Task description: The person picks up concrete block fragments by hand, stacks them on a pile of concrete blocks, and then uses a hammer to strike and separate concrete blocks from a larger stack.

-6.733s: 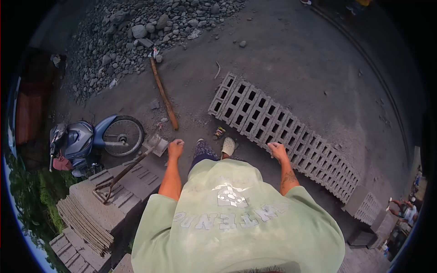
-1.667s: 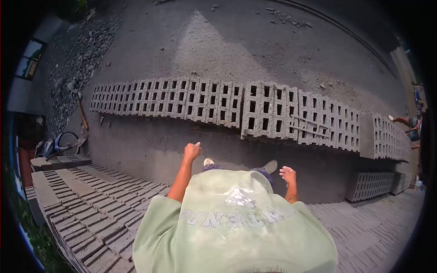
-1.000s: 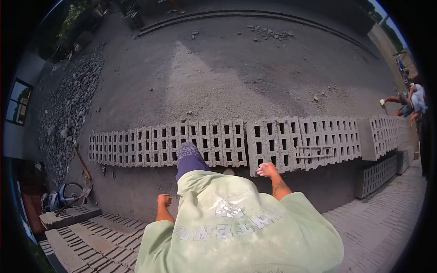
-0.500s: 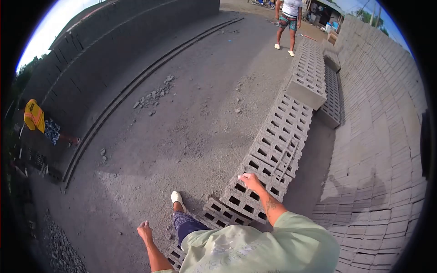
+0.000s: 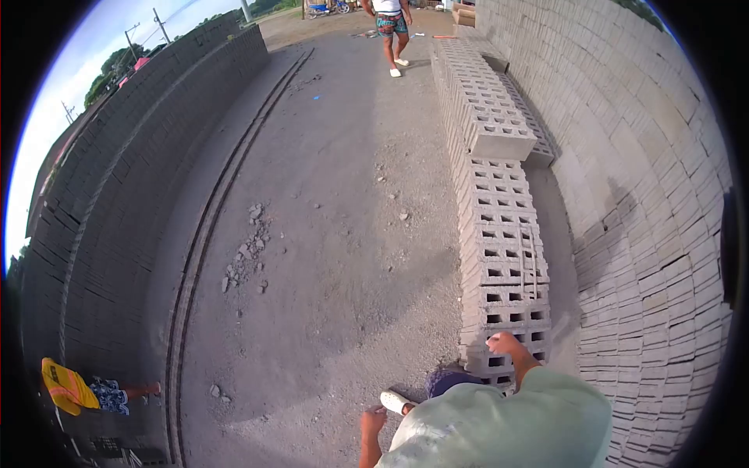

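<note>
My right hand (image 5: 507, 344), its fingers curled together, hangs over the near end of a long row of grey hollow concrete blocks (image 5: 509, 253). A pale spot shows at its fingertips; I cannot tell whether that is something held. Lower and to the left, my left hand (image 5: 373, 422) is loosely closed above the ground, with nothing seen in it. My foot in a white clog (image 5: 395, 402) is on the ground beside the row. Thin rods (image 5: 529, 265) lie along the top of the blocks.
A higher stretch of blocks (image 5: 503, 147) continues the row ahead. Tall stacked block walls (image 5: 655, 195) rise at right and left. A narrow double rail (image 5: 204, 226) runs along the ground, with rubble (image 5: 248, 248) beside it. One person (image 5: 390, 27) stands ahead; another (image 5: 78, 388) bends at left.
My view has swung left and I have moved along the row, which now runs straighter ahead. Both hands sit lower and farther right in view. The person ahead has shifted their legs.
</note>
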### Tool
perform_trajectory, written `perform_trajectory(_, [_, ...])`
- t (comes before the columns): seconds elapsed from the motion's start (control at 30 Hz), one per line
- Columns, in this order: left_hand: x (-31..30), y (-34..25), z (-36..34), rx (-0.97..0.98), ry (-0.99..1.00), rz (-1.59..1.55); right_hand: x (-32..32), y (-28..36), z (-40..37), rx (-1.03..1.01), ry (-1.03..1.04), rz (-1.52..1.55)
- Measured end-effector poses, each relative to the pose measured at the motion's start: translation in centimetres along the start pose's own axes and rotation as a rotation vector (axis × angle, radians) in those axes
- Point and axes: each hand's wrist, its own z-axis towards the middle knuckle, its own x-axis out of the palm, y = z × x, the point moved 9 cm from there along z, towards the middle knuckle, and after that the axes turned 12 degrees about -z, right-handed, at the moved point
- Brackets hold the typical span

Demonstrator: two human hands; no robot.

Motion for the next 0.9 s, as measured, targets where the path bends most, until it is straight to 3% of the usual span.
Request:
perform_trajectory(0.03, [0.0,-0.1,0.9,-0.008,0.014,0.021,0.6,-0.6,0.2,0.02,0.0,0.017])
perform_trajectory(0.1, [1.7,-3.2,1.8,0.315,0.265,0.616,2.5,0.1,1.0,-0.044,0.025,0.119])
perform_trajectory(0.17, [0.5,-7.2,3.5,0.202,0.323,0.6,4.0,-0.1,2.0,0.017,-0.003,0.193])
perform_trajectory(0.23, [-2.0,-10.1,8.2,0.247,0.286,0.684,4.5,-1.6,3.6,0.114,-0.109,0.383])
perform_trajectory(0.3, [-3.9,-15.0,15.3,0.564,0.281,0.775,7.1,-4.2,6.8,0.195,-0.052,0.494])
perform_trajectory(0.33, [-4.9,-18.1,17.4,0.577,0.282,0.801,9.0,-7.3,9.6,0.266,-0.035,0.413])
perform_trajectory(0.37, [-7.0,-21.1,20.2,0.419,0.189,0.674,10.7,-9.3,12.4,0.337,-0.019,0.328])
perform_trajectory(0.43, [-9.8,-28.9,23.5,0.233,-0.023,0.59,9.4,-3.0,14.5,-0.227,0.097,-0.469])
perform_trajectory(0.47, [-11.0,-32.8,25.1,0.197,-0.144,0.631,8.7,-2.6,17.5,-0.241,0.041,-0.52])
perform_trajectory(0.53, [-12.6,-37.3,29.4,0.095,-0.256,0.427,7.0,-8.2,29.7,0.002,-0.16,-0.153])
perform_trajectory(0.57, [-12.8,-39.1,31.7,0.084,-0.253,0.441,6.4,-9.9,34.1,0.082,-0.247,0.084])
perform_trajectory(0.6, [-12.7,-41.6,35.4,0.138,-0.292,0.658,5.2,-8.9,36.4,0.053,-0.35,0.412])
perform_trajectory(0.63, [-12.0,-44.5,38.1,0.202,-0.322,0.869,-3.8,-0.3,36.2,0.056,-0.426,-0.461])
perform_trajectory(0.67, [-10.8,-47.3,39.8,0.204,-0.32,0.877,-12.3,7.8,32.4,0.113,-0.451,0.093])
perform_trajectory(0.7, [-8.6,-51.0,40.5,0.202,-0.313,0.881,-18.0,13.7,32.0,0.139,-0.489,0.087])
perform_trajectory(0.73, [-6.2,-54.3,40.9,0.198,-0.287,0.875,-18.8,14.4,37.8,0.062,-0.341,0.458])
perform_trajectory(0.77, [-4.2,-58.1,41.5,0.218,-0.328,0.807,-22.7,19.4,38.7,-0.016,-0.34,0.62])
perform_trajectory(0.83, [0.0,-64.2,43.8,0.25,-0.362,0.727,-31.0,28.7,39.9,-0.12,-0.372,0.491])
perform_trajectory(0.9, [4.0,-68.4,46.8,0.218,-0.411,0.691,-36.3,33.4,43.8,-0.215,-0.394,0.483])
